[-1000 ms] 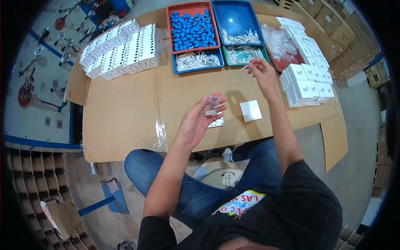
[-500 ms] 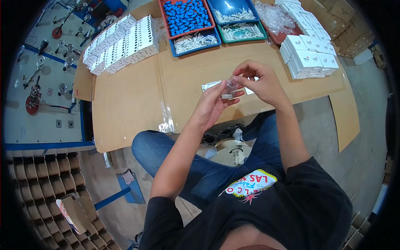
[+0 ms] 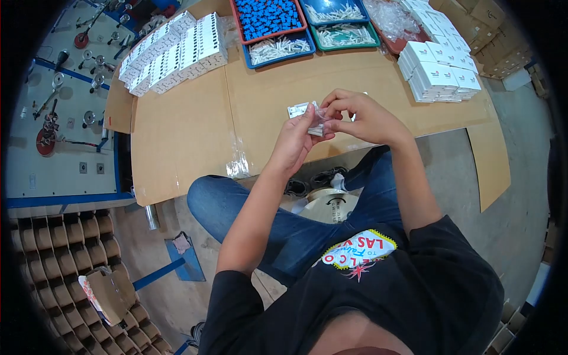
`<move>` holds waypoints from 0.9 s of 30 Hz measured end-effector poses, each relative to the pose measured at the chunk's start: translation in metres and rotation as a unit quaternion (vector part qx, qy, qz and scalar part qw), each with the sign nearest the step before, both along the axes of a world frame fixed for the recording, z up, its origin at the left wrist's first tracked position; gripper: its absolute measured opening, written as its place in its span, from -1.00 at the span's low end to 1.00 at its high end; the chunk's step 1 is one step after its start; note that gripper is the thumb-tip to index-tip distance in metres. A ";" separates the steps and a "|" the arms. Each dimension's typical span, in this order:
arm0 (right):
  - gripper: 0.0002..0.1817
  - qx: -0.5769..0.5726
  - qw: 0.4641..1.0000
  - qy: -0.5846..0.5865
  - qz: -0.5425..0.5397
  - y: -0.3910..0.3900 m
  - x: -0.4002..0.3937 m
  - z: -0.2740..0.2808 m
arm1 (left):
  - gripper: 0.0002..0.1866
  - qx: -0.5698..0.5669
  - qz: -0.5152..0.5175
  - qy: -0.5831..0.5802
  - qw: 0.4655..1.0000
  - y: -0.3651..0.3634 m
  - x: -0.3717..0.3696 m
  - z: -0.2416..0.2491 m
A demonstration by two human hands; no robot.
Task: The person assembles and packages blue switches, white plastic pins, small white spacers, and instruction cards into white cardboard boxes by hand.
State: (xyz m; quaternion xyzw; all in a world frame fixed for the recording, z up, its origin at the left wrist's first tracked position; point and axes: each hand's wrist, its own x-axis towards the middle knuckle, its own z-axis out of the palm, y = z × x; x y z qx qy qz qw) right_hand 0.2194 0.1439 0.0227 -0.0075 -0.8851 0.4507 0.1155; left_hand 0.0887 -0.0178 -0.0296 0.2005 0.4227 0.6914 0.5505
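Observation:
My left hand (image 3: 294, 139) and my right hand (image 3: 358, 116) meet above the near edge of the cardboard-covered table (image 3: 177, 130). Together they pinch a small clear plastic bag (image 3: 318, 120) with small white parts inside. The left hand's fingers hold the bag from the left and the right hand's fingertips grip it from the right. A white plate (image 3: 297, 110) lies on the table just behind the hands, partly hidden by them.
At the table's far edge stand trays: blue parts (image 3: 269, 13), white parts (image 3: 278, 47), and another with white parts (image 3: 345, 35). White boxes are stacked at right (image 3: 441, 77) and white switch units in rows at left (image 3: 171, 50). Cardboard dividers (image 3: 65, 260) fill the floor at left.
My right hand came back from the far trays with a small white part and joined the left hand at the bag. Both hands now hold the bag closer to me.

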 end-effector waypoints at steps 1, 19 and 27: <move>-0.85 -0.029 0.999 -0.019 -0.018 0.001 0.001 0.000 | -0.46 0.000 0.000 -0.001 1.000 -0.001 0.002 0.002; -0.67 -0.253 0.956 -0.002 -0.146 -0.025 0.036 -0.013 | -0.79 0.000 0.291 0.171 0.941 -0.013 0.069 -0.005; -0.81 -0.301 0.937 -0.024 -0.174 -0.037 0.043 -0.052 | -0.83 0.004 0.324 0.153 0.934 -0.020 0.084 -0.030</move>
